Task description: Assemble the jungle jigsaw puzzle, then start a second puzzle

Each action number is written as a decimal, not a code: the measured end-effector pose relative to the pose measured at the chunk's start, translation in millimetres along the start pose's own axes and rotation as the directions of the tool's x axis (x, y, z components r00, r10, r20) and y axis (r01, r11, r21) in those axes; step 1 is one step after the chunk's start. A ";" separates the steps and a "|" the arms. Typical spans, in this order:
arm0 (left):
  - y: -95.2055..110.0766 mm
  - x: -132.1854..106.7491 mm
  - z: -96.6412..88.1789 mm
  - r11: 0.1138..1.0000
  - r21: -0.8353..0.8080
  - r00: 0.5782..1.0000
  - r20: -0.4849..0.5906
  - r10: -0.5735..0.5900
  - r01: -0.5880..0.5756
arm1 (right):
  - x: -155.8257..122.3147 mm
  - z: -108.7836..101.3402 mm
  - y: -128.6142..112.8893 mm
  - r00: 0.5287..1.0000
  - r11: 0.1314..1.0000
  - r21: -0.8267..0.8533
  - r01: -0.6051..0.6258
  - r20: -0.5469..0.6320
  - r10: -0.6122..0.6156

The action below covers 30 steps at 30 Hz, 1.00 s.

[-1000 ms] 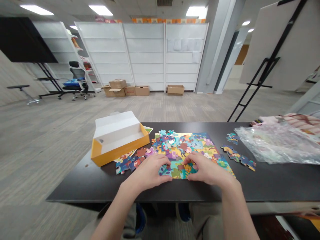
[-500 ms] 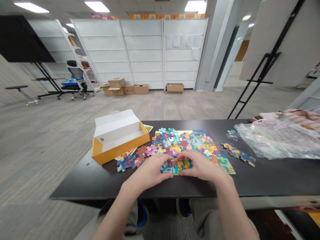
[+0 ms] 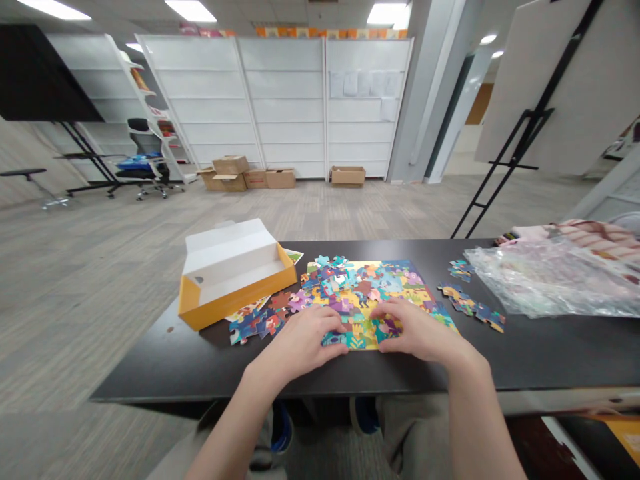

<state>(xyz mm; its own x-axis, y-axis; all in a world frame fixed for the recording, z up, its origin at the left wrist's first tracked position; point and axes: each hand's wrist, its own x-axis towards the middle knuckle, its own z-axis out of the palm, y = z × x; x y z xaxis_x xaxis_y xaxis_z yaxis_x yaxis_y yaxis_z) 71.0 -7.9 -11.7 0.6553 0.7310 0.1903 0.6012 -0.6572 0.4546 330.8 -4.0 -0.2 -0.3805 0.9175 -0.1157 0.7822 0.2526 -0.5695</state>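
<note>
A colourful jigsaw puzzle (image 3: 395,283) lies on the dark table in front of me, with loose pieces heaped on its far left part. Along its near edge my left hand (image 3: 313,337) curls thumb and fingers around a teal puzzle piece (image 3: 334,338). My right hand (image 3: 417,333) is a short way to the right, its thumb and bent fingers closed around a purple and teal puzzle piece (image 3: 389,328). Between the hands, a yellow and teal section (image 3: 357,331) shows. Both palms hide parts of the puzzle beneath them.
An open yellow box (image 3: 237,297) with a white inside stands at the left. Loose pieces (image 3: 250,323) lie beside it. More joined pieces (image 3: 473,307) are to the right, near a clear plastic bag (image 3: 550,277). The table's front edge (image 3: 350,393) runs close to me.
My right hand has moved a little to the right, widening the gap between the hands and uncovering the yellow and teal section. My left hand stays nearly in place. The view has shifted slightly.
</note>
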 end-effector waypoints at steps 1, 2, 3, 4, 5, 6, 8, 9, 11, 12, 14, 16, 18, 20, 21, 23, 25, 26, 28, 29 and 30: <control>-0.4 0.1 -0.1 1.000 -0.003 1.000 0.002 0.001 -0.001 | -1.8 -1.6 3.7 1.000 1.000 -0.004 -0.015 0.000 0.015; -0.6 0.4 0.1 1.000 -0.005 1.000 0.000 0.002 -0.002 | -3.0 -2.6 6.4 1.000 1.000 -0.007 -0.020 0.004 0.020; -0.6 0.8 0.4 1.000 -0.004 1.000 -0.002 0.003 -0.003 | -3.7 -2.9 8.2 1.000 1.000 -0.009 -0.017 0.007 0.017; -0.3 1.3 0.8 1.000 -0.003 1.000 -0.004 0.004 -0.004 | -3.9 -2.8 8.9 1.000 1.000 -0.012 -0.010 0.009 0.010; 0.3 1.9 1.2 1.000 -0.001 1.000 -0.005 0.004 -0.004 | -3.8 -2.2 8.6 1.000 1.000 -0.014 -0.002 0.010 0.002; 1.2 2.5 1.4 1.000 0.001 1.000 -0.007 0.003 -0.003 | -3.5 -1.4 7.7 1.000 1.000 -0.016 0.005 0.010 -0.005; 3.2 3.5 1.6 1.000 0.000 1.000 -0.012 -0.002 0.002 | -3.0 0.2 5.2 1.000 1.000 -0.021 0.016 0.006 -0.016; 4.1 3.8 1.6 1.000 -0.001 1.000 -0.016 -0.006 0.006 | -3.0 0.9 4.0 1.000 0.999 -0.026 0.020 0.002 -0.020; 5.3 4.1 1.6 1.000 0.001 1.000 -0.023 -0.011 0.011 | -3.1 1.6 2.5 1.000 0.999 -0.039 0.027 -0.005 -0.027; 5.5 4.2 1.6 1.000 0.003 1.000 -0.027 -0.012 0.012 | -3.2 1.7 2.2 1.000 0.999 -0.046 0.029 -0.006 -0.030; 5.6 4.3 1.7 1.000 0.005 1.000 -0.029 -0.012 0.012 | -3.3 1.5 1.9 1.000 0.998 -0.052 0.028 -0.004 -0.028; 5.6 4.3 1.8 1.000 0.000 1.000 -0.027 -0.012 0.012 | -3.2 1.2 1.4 1.000 0.999 -0.044 0.020 0.000 -0.020; 5.6 4.2 2.1 1.000 -0.006 1.000 -0.025 -0.016 0.015 | -2.7 0.7 -0.2 1.000 1.000 -0.027 0.017 0.003 -0.017; 5.6 4.2 2.6 1.000 -0.003 0.999 -0.027 -0.027 0.027 | -2.0 0.4 -2.6 0.999 0.999 -0.016 0.032 0.009 -0.032; 5.6 4.1 2.8 1.000 0.003 0.999 -0.026 -0.031 0.031 | -1.6 0.3 -3.9 0.999 0.999 -0.015 0.040 0.013 -0.040; 5.7 3.9 3.0 0.999 0.017 0.999 -0.020 -0.034 0.034 | -0.9 0.5 -6.1 0.999 0.999 -0.008 0.047 0.024 -0.046; 6.0 3.6 2.8 0.999 0.026 1.000 -0.004 -0.031 0.031 | -0.5 1.0 -7.0 0.999 0.999 0.013 0.039 0.032 -0.040; 6.2 3.5 2.5 0.999 0.026 1.000 0.002 -0.029 0.029 | -0.4 1.3 -7.1 0.999 0.999 0.028 0.038 0.034 -0.039; 6.7 3.2 2.0 0.999 0.023 0.999 0.007 -0.032 0.031 | -0.3 1.7 -7.1 0.999 0.998 0.050 0.044 0.026 -0.045; 6.9 3.1 1.7 0.999 0.021 0.999 0.008 -0.036 0.036 | -0.4 1.8 -7.4 0.999 0.997 0.053 0.048 0.022 -0.049; 7.0 3.1 1.5 0.999 0.019 0.999 0.009 -0.042 0.042 | -0.4 1.9 -7.9 0.998 0.997 0.051 0.051 0.019 -0.052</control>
<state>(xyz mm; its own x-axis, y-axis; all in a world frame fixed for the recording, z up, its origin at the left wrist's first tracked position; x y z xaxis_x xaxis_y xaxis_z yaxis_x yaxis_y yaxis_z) 77.9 -10.6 -9.2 0.6336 0.7563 0.1634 0.6366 -0.6296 0.4454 323.8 -6.9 2.7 -0.4303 0.8970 -0.1013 0.7353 0.2832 -0.6158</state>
